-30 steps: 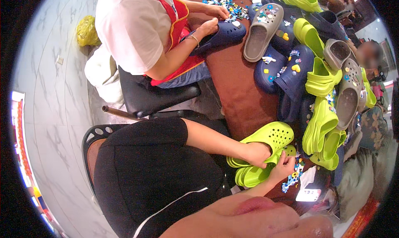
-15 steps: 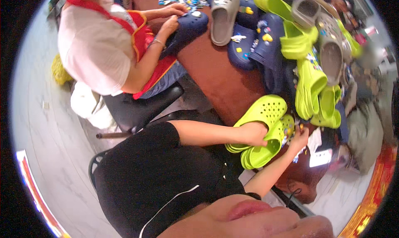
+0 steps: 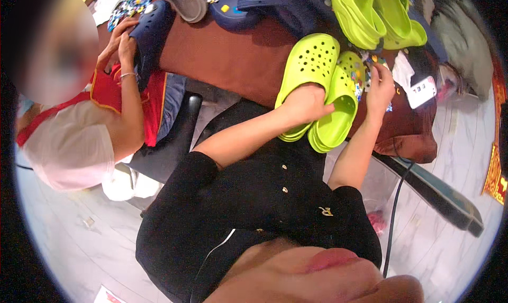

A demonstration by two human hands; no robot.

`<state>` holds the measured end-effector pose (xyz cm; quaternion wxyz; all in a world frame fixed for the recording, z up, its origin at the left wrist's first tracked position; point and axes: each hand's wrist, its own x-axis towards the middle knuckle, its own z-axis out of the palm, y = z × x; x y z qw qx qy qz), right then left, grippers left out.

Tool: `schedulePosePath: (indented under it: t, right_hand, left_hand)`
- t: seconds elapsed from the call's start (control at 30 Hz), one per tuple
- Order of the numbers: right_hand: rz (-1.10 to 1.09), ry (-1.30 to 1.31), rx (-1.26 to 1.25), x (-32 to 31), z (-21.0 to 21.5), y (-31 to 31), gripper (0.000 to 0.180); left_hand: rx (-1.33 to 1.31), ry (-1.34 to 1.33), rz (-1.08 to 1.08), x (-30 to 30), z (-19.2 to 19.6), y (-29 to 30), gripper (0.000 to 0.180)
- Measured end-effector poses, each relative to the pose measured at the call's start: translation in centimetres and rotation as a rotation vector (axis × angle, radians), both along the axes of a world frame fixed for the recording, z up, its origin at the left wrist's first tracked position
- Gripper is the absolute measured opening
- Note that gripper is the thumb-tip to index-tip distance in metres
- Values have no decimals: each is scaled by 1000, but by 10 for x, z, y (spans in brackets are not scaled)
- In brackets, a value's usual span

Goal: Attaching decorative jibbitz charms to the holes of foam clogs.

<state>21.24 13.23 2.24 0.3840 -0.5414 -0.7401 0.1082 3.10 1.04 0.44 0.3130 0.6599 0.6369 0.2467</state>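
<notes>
A pair of lime green clogs lies side by side at the near edge of a brown-covered table. My left hand point(image 3: 307, 103) reaches into the opening of the left clog point(image 3: 313, 57). Its fingers are hidden inside, while the thumb lies over toward the right clog point(image 3: 334, 124), so the hand grips the footwear. Small colourful shoe charms point(image 3: 361, 80) show along the right clog's outer side. Just right of them is my right hand point(image 3: 380, 88), its fingers bent together in a pinch. Whatever is between the fingertips is too small to name.
More lime clogs point(image 3: 357, 20), navy clogs point(image 3: 275, 6) and a grey clog point(image 3: 185, 1) crowd the far side. A white phone point(image 3: 422, 92) lies at right. At left, a seated person in a red apron handles a navy clog point(image 3: 151, 38) near a heap of charms point(image 3: 132, 6).
The whole view has shifted, bringing the seated person lower and farther left and the clogs higher. My left hand remains in the left clog; my right hand stays beside the charms, fingers still bent.
</notes>
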Motion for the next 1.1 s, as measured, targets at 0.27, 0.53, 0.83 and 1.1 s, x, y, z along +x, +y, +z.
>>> schedulePosePath:
  t: [0.27,0.53,0.83,1.1]
  right_hand:
    - [164,-248,151,-12,-18,4,23]
    - [163,-269,153,-24,-14,-1,21]
    - [213,-302,118,-21,-19,-1,22]
    - [183,-302,-10,-31,-6,2,28]
  left_hand:
    - [-118,20,-46,1,12,3,51]
    - [19,-25,16,2,2,-2,55]
    - [-6,16,13,4,8,-5,56]
    - [-52,62,14,5,12,0,59]
